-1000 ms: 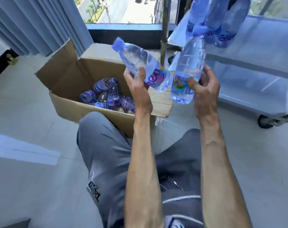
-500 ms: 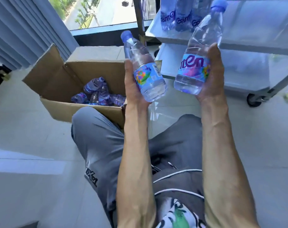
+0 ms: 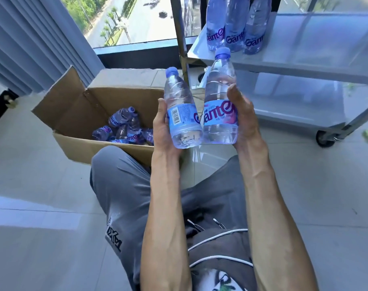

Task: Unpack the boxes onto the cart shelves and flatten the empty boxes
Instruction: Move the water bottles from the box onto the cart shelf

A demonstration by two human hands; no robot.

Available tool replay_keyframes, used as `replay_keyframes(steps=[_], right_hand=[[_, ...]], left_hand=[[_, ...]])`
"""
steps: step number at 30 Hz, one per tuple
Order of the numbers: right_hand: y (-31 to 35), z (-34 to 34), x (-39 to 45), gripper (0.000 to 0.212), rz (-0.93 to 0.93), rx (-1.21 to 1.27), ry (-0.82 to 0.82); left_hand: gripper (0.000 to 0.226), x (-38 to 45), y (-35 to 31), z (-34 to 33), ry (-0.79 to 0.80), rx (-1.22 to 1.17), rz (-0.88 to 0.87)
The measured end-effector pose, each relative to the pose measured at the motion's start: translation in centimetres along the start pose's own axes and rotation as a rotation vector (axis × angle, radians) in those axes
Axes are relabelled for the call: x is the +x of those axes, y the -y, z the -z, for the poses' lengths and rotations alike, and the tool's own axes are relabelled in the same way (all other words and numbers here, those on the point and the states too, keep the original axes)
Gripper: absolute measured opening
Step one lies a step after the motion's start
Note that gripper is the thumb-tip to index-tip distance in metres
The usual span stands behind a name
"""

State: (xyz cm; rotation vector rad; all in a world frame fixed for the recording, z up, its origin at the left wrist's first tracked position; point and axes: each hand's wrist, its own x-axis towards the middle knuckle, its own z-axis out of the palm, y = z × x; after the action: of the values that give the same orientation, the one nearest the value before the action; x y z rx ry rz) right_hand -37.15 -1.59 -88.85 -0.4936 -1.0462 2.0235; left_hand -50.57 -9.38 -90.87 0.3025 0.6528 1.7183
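My left hand grips a clear water bottle with a blue cap, held upright in front of me. Right beside it, my right hand grips a second water bottle; the two bottles touch near their labels. To the left, an open cardboard box sits on the floor with several more bottles lying inside. The metal cart stands at the right, and three bottles stand on its upper shelf just beyond my hands.
The cart's lower shelf is behind my right hand, with a caster wheel at its near corner. Grey curtains hang at the left by a window. My legs in grey shorts fill the floor below.
Both bottles came closer together and now touch. The left bottle turned upright. The view has swung so the cart's shelves sit nearer.
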Motion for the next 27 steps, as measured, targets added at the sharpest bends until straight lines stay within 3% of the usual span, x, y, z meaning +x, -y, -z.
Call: replay_keyframes(steps=[4,5,9,14,19,22,27], right_hand=[[-0.4,-0.2,0.1,0.039,-0.191,0.042,0.055],[-0.6,-0.3,-0.1,0.036,-0.227,0.072,0.079],[-0.9,-0.7,-0.5,0.054,-0.229,0.120,0.043],[0.4,-0.8,0.0,0.038,-0.146,0.204,0.087],[-0.9,-1.1,-0.1,0.043,-0.221,0.249,-0.014],[-1.6,-0.7,0.0,0.046,-0.211,0.280,-0.048],[-1.2,-0.3,0.9,0.031,-0.189,0.230,0.013]], left_hand=[[0.066,0.6,0.0,0.8,-0.029,-0.008,0.038],[0.072,0.5,-0.1,0.6,-0.001,0.003,0.061],[0.070,0.1,-0.6,0.9,0.018,0.008,0.076],[0.059,0.2,-0.8,1.6,-0.151,0.039,0.097],[0.062,0.4,-0.2,1.5,-0.040,-0.036,0.146],[0.055,0.2,-0.5,2.0,-0.063,-0.039,0.158],[0.050,0.6,-0.1,2.1,-0.129,-0.066,0.225]])
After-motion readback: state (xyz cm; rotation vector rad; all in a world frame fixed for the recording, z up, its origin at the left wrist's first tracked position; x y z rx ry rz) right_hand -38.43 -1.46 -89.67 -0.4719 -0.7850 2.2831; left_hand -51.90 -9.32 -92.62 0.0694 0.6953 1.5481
